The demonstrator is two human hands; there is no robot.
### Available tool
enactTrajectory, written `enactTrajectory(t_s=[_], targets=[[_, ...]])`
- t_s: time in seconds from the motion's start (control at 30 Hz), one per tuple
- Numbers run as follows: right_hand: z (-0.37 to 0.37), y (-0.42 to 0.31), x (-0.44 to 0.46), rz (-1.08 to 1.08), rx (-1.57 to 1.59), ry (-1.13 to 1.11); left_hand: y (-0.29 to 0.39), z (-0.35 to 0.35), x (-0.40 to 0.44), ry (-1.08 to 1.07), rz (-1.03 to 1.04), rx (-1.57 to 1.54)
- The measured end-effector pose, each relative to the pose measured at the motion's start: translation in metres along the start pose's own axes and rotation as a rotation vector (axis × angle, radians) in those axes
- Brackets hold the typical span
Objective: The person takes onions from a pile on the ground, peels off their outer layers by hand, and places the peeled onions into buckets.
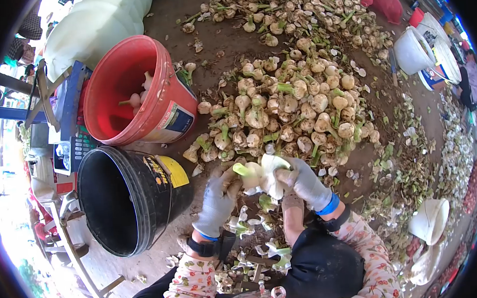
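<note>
Both my hands wear pale gloves with blue bands at the wrists. My left hand [219, 196] is closed round a garlic bulb [252, 175] whose short green stem points left. My right hand [308, 186] pinches white garlic skin [274, 174] against the bulb's right side; whether the skin is still attached there I cannot tell. Just beyond the hands lies a large heap of unpeeled garlic [301, 105], roots and cut stems showing. Loose peelings [247, 221] are scattered on the ground below the hands.
A tilted red bucket [177, 109] with a few pale bulbs inside stands left, beside a black bucket [168, 198]. More garlic [296, 11] is piled farther back. White buckets [412, 51] stand at right, above a spread of peelings [412, 167]. A white tub [430, 221] lies lower right.
</note>
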State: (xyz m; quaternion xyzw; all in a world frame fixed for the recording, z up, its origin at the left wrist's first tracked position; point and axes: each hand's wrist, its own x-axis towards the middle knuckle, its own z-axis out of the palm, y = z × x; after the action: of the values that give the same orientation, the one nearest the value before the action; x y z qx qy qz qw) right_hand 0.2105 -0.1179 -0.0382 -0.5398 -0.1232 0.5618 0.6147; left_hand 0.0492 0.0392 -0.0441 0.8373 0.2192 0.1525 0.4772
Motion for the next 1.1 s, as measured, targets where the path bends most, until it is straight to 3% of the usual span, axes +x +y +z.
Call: enactTrajectory(t_s=[0.1, 0.13, 0.2, 0.23, 0.27, 0.33, 0.37, 0.4, 0.47, 0.53, 0.57, 0.6, 0.67, 0.73, 0.83, 0.9, 0.93, 0.97, 1.03, 1.1], targets=[[0.007, 0.003, 0.000, -0.146, -0.190, -0.096, 0.018, -0.010, 0.004, -0.074, -0.011, 0.060], [0.006, 0.001, -0.002, -0.132, -0.261, -0.145, 0.018, -0.009, 0.004, -0.110, -0.120, -0.074], [0.010, -0.008, -0.007, -0.020, -0.048, -0.104, 0.016, -0.006, 0.004, -0.177, -0.335, -0.342], [0.011, -0.011, -0.007, 0.034, 0.058, -0.083, 0.014, -0.006, 0.001, -0.163, -0.393, -0.628], [0.006, -0.012, -0.005, -0.087, 0.061, -0.100, 0.010, -0.006, -0.003, -0.145, -0.447, -0.914], [0.002, -0.011, -0.007, -0.139, -0.083, -0.120, 0.013, -0.006, -0.008, -0.130, -0.499, -1.474], [0.005, -0.008, -0.006, -0.025, -0.059, -0.113, 0.018, -0.001, -0.012, 0.011, -0.519, -1.527], [0.007, -0.005, -0.006, 0.088, -0.034, -0.102, 0.008, 0.004, -0.014, -0.031, -0.398, -1.334], [0.007, -0.005, -0.007, -0.033, -0.331, -0.333, -0.009, 0.012, -0.014, -0.017, -0.541, -1.781], [0.007, -0.016, -0.012, -0.069, -0.203, -0.414, -0.004, 0.011, -0.011, 0.093, -0.594, -1.732], [0.007, -0.025, -0.016, -0.037, 0.074, -0.378, -0.001, 0.010, -0.011, 0.148, -0.623, -1.707], [0.008, -0.030, -0.018, -0.245, 0.419, -0.426, 0.000, 0.003, -0.011, 0.229, -0.757, -1.699], [-0.022, -0.006, -0.022, -0.304, -0.072, -0.029, -0.015, 0.005, -0.013, 0.281, -0.685, -1.826], [-0.028, 0.007, -0.021, -0.330, -0.073, 0.094, -0.016, 0.002, -0.018, 0.269, -0.609, -1.725], [-0.036, 0.012, -0.018, -0.229, 0.732, -0.221, -0.010, -0.015, -0.021, 0.396, -0.525, -1.426], [-0.032, -0.008, -0.024, -0.227, 0.878, -0.244, -0.008, -0.036, -0.027, 0.432, -0.475, -1.464], [-0.029, -0.024, -0.022, -0.271, 0.761, -0.392, -0.003, -0.043, -0.029, 0.476, -0.445, -1.399], [-0.040, -0.008, -0.010, -0.391, 0.170, -0.342, -0.001, -0.051, -0.032, 0.576, -0.494, -1.435], [-0.048, 0.027, 0.006, -0.366, -0.404, -0.512, 0.012, -0.079, -0.033, 0.552, -0.417, -1.376], [-0.012, 0.044, 0.007, 0.101, -1.275, -0.693, 0.014, -0.123, -0.042, 0.580, -0.127, -1.359]])
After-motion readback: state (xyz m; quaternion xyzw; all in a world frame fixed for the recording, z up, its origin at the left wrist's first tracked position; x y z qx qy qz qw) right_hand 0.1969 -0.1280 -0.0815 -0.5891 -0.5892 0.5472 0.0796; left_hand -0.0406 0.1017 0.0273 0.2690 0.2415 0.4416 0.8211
